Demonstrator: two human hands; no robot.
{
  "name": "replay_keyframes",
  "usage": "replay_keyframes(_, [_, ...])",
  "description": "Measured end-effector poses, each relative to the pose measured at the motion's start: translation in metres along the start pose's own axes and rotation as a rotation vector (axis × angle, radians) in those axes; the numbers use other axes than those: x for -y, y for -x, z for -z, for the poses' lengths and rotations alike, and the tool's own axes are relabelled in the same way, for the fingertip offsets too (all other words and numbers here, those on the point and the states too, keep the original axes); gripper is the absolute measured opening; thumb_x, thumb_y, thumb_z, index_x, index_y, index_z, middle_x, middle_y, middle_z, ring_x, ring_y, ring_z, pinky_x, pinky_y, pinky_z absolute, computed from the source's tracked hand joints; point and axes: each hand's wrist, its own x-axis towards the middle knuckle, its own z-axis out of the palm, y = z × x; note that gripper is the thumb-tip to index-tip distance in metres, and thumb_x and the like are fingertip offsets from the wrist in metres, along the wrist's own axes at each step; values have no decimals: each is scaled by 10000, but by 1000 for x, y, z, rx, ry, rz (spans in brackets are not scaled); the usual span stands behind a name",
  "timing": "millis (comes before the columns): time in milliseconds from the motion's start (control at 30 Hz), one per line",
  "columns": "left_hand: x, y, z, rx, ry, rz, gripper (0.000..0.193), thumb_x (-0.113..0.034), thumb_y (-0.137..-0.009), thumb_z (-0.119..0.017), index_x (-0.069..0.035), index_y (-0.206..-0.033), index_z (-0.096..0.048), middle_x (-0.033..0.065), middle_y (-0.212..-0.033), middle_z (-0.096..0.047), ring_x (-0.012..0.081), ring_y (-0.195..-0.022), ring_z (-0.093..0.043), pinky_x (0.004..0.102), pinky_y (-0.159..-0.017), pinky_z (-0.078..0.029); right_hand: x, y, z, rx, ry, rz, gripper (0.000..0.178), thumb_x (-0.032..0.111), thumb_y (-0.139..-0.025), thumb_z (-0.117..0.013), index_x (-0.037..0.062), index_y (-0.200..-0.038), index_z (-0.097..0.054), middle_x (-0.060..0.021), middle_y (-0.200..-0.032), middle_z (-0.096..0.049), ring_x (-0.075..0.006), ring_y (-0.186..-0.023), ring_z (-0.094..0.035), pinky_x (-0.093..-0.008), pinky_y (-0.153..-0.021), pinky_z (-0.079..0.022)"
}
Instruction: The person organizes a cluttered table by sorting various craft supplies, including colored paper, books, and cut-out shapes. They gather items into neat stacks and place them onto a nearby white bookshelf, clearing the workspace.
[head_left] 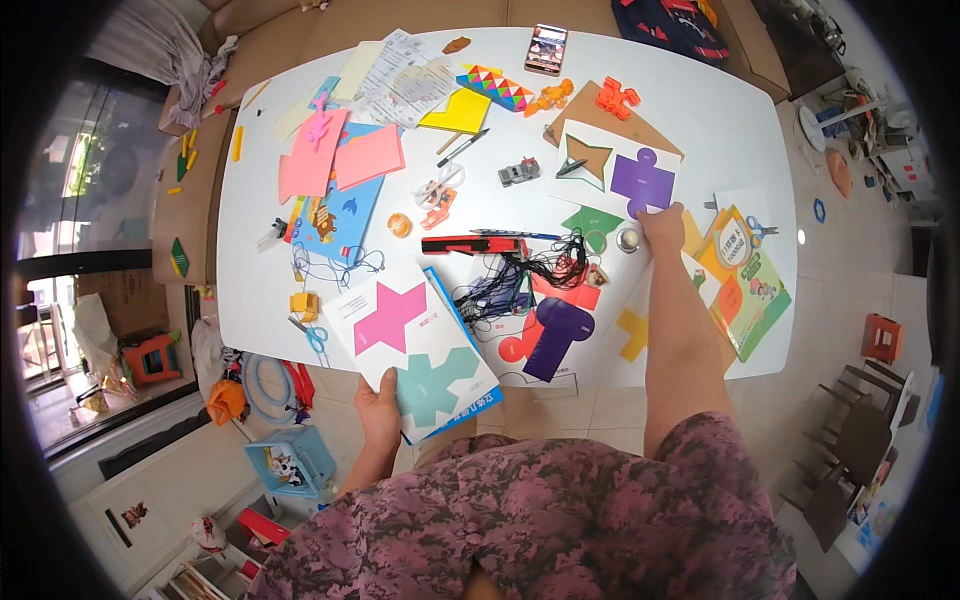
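Note:
My left hand (pixel 380 410) grips the lower edge of a white sheet (pixel 350 318) printed with a pink and a teal fold-out shape. Together with a blue-edged book (pixel 470 403) under it, the sheet overhangs the table's near edge. My right arm stretches across the table. At the end of it, my right hand (pixel 662 225) pinches the lower right corner of another white sheet (pixel 628 143), which bears a brown star shape and a purple fold-out shape. Beside that hand stands a small round silvery object (pixel 628 238). A dark purple cut-out (pixel 558 338) lies between my hands.
Tangled black cords (pixel 515 282) and a red-and-black stapler-like tool (pixel 472 246) occupy the middle. Pink papers (pixel 368 157) lie left, a phone (pixel 546 50) far back. Blue-handled scissors (pixel 762 230) and a green book (pixel 755 305) are at right; teal scissors (pixel 317 338) at left.

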Motion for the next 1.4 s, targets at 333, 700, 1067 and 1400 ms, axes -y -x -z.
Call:
replay_keyframes(333, [-23,-4,-18,38,-62,-58,262,-131,-878,-566,30,-1078,-516,68,-994,-593,115,-877,-529,257,-784,-430,-27,35,62,-45,-538,125,438,112,-815,-586,-75,-1193,-466,-168,-880,-628,-196,-530,-598,-292,-494,-469])
replay_keyframes(700, [-18,3,-10,187,22,-47,272,-104,-880,-551,11,-1122,-501,67,-1031,-585,118,-891,-532,263,-793,-433,-105,83,101,-237,-876,-17,210,62,-879,-494,0,-1079,-503,-63,-830,-601,-101,-498,-533,-227,-445,-441])
replay_keyframes(1067, [-31,-8,37,211,106,-51,298,-103,-886,-531,14,-1155,-479,82,-1064,-576,138,-916,-539,282,-800,-442,-77,194,94,-57,-1361,-158,190,85,-909,-445,42,-1093,-444,-73,-804,-558,-124,-542,-524,-225,-423,-374])
replay_keyframes(1400, [-37,-27,97,146,185,-12,303,-81,-886,-526,38,-1160,-478,95,-1075,-567,149,-931,-529,282,-818,-424,2,279,41,241,-1425,-162,199,137,-929,-424,89,-1119,-460,-52,-872,-593,-126,-615,-564,-223,-495,-451])
